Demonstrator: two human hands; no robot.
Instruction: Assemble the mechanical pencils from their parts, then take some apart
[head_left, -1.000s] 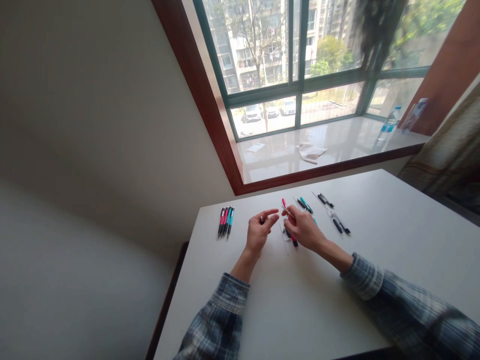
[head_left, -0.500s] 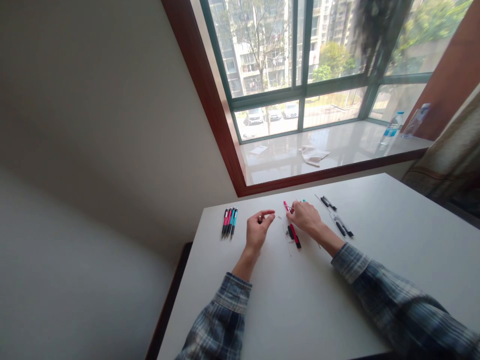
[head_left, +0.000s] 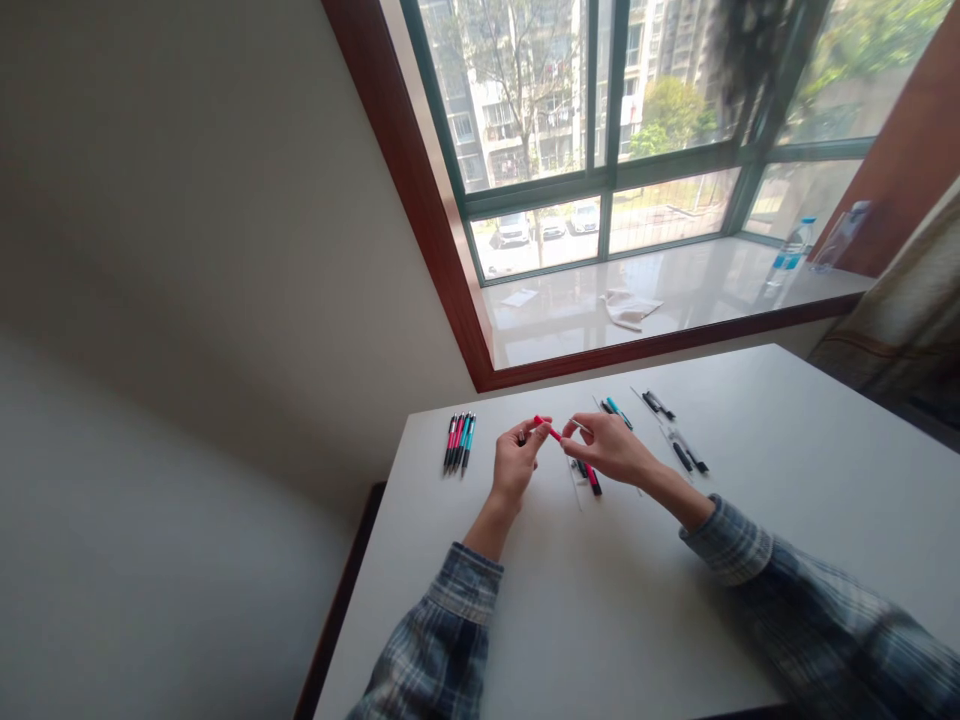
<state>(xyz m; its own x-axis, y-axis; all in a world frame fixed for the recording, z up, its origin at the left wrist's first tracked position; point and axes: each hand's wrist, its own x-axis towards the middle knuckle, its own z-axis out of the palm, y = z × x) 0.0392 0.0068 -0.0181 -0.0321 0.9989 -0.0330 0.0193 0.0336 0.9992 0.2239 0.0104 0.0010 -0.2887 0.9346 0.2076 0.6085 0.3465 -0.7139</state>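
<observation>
one pink pen barrel [head_left: 550,431] between both hands [head_left: 514,466]

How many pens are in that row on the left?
4: two pink-and-black pens on the left, then two teal-and-black pens right beside them. None looks hidden.

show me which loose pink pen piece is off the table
The pink piece held in the left hand; the other loose pink piece lies on the table near the right hand.

The curtain [head_left: 889,300], bay window [head_left: 611,185] and apartment blocks [head_left: 504,125] outside suggest a home room.
</observation>
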